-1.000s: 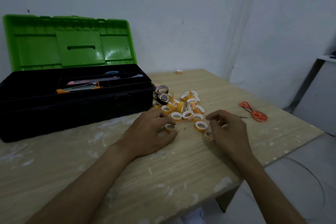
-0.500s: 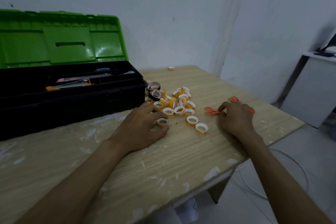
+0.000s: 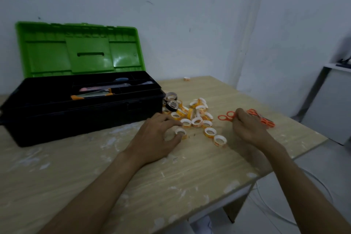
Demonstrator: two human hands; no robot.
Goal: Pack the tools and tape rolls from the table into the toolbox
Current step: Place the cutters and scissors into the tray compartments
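Observation:
The black toolbox (image 3: 79,119) stands open on the left of the table with its green lid (image 3: 79,51) upright; a few tools lie in its tray. Several small orange-and-white tape rolls (image 3: 197,114) and a black roll (image 3: 172,106) are heaped just right of it. My left hand (image 3: 155,137) rests on the table with thumb and fingers round one tape roll (image 3: 180,131). My right hand (image 3: 248,129) lies over two pairs of orange scissors (image 3: 227,116), fingers curled on them; one pair's handles poke out to the left, the other pair (image 3: 265,118) to the right.
One lone tape roll (image 3: 187,79) sits at the table's far edge by the wall. The wooden table (image 3: 95,176) is smeared with white paint; its right edge runs close past the scissors. A grey cabinet (image 3: 330,112) stands to the right.
My right hand left the tape rolls and moved right onto the orange scissors. My left hand stayed on its tape roll. The camera view shifted.

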